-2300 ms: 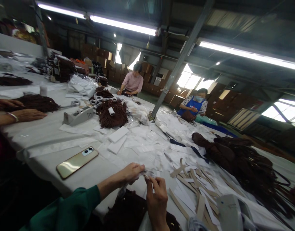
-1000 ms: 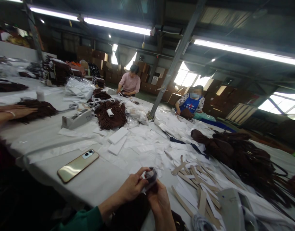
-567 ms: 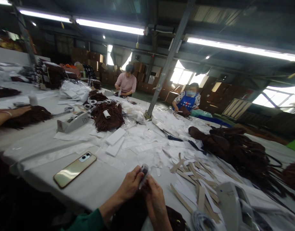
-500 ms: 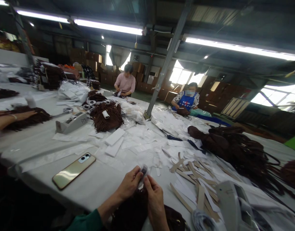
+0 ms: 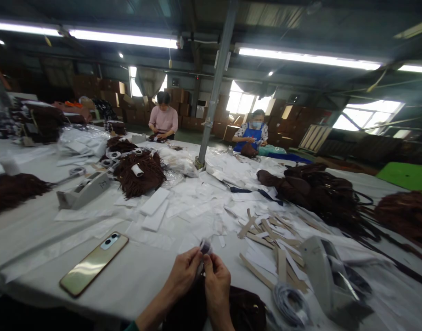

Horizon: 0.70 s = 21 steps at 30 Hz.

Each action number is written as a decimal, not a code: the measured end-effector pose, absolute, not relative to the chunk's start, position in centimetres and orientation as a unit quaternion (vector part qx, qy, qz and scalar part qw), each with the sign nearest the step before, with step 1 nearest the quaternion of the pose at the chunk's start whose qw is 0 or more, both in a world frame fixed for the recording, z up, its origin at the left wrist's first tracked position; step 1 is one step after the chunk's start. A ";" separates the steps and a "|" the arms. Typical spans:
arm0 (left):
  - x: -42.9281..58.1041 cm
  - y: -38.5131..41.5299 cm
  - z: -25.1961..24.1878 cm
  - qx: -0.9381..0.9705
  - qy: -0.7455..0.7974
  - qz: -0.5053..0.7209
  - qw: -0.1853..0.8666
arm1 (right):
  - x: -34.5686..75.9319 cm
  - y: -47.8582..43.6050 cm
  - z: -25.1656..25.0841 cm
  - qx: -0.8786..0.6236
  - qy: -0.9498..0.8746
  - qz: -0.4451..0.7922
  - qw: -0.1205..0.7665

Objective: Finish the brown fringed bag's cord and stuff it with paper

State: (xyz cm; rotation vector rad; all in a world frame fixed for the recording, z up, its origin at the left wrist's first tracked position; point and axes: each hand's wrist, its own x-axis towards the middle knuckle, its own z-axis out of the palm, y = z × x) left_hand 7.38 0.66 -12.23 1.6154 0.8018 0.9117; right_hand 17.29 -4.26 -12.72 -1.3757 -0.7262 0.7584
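My left hand (image 5: 186, 271) and my right hand (image 5: 217, 281) meet above the table's near edge. Both pinch a small dark piece in pale, see-through wrapping (image 5: 205, 246), whose rounded top sticks up between the fingertips. What lies inside the wrapping is too blurred to name. Under my wrists, partly hidden by them, is a dark brown soft item (image 5: 247, 309) with small shiny metal bits. Off to the right of my right hand lie cut beige and white strips (image 5: 262, 257) and a grey coil (image 5: 290, 301).
A phone (image 5: 93, 264) lies at left. Tape dispensers (image 5: 329, 280) (image 5: 85, 189) stand on either side. Brown fringed bags (image 5: 140, 174), white paper pieces (image 5: 157, 209) and a brown heap (image 5: 321, 188) cover the table. A metal post (image 5: 216, 87) rises mid-table; two people work beyond.
The view has swung to the right, so surroundings sit further left. A co-worker's hand at far left has left the picture. My hands still grip the wrapped piece, its rounded top now clearer.
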 end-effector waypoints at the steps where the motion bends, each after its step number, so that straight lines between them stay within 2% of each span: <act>1: 7.3 0.7 -12.2 0.682 0.319 0.371 0.543 | 17.3 -4.3 -12.8 -0.597 -0.311 0.333 0.660; 7: 7.1 1.1 -13.6 0.698 0.302 0.329 0.560 | 17.0 -4.5 -13.5 -0.545 -0.269 0.400 0.686; 12: 7.4 0.6 -14.7 0.646 0.378 0.401 0.529 | 16.6 -4.6 -13.4 -0.534 -0.266 0.416 0.686; 15: 7.5 0.2 -14.8 0.594 0.382 0.422 0.569 | 16.6 -4.8 -12.8 -0.595 -0.323 0.355 0.644; 21: 7.6 0.5 -14.9 0.491 0.351 0.442 0.664 | 15.8 -5.1 -13.4 -0.666 -0.488 0.126 0.551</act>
